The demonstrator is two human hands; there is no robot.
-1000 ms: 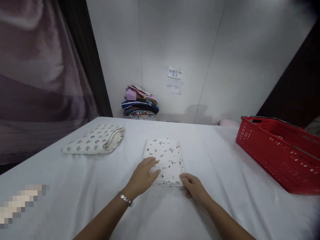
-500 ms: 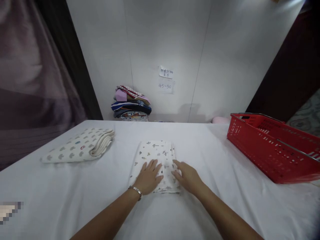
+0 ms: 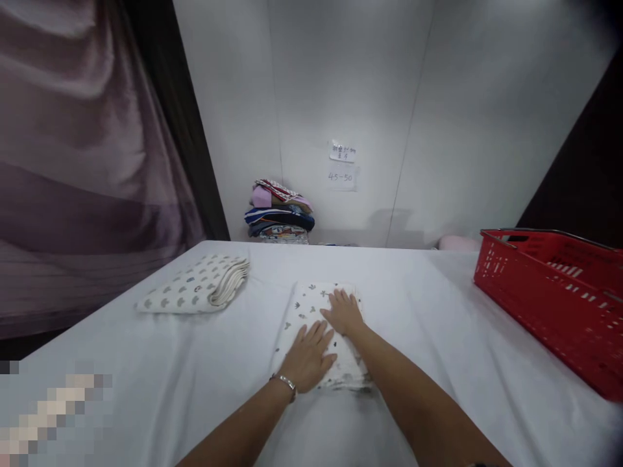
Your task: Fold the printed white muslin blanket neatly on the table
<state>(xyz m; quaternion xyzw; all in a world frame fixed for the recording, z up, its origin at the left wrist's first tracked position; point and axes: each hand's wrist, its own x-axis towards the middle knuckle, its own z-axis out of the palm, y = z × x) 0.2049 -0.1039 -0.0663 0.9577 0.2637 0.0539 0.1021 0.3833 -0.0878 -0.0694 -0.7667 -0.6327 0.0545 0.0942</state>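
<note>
Okay, the white-covered bench (image 3: pixel 438 292) is your reference and the biggest item here. Curtain (image 3: pixel 73 162) hangs past its left edge. Red basket (image 3: pixel 549 292) sits on its right side. Folded cloth with grey motifs (image 3: pixel 185 288) lies on its left half, layered end toward the middle. Stack of folded fabrics (image 3: pixel 280 214) shows behind its far edge; what carries it is hidden. Your printed cloth (image 3: pixel 306 301) lies near the bench's middle, folded to a rough rectangle, layers showing at its near edge.

Grip, both hands: fingers apart, palms down on that cloth, nothing clamped. Left hand (image 3: pixel 309 360) covers its nearer part. Right hand (image 3: pixel 344 314) is closer to the bench's far edge; its forearm hides some of the cloth's right side, so I can't tell if the layers line up there. Bracelet (image 3: pixel 287 383) is on your left wrist.

Step in hand, my read: pressing the folded bundle flat. Next move calls for even palm pressure out toward the edges, without dragging the top layer off square.
</note>
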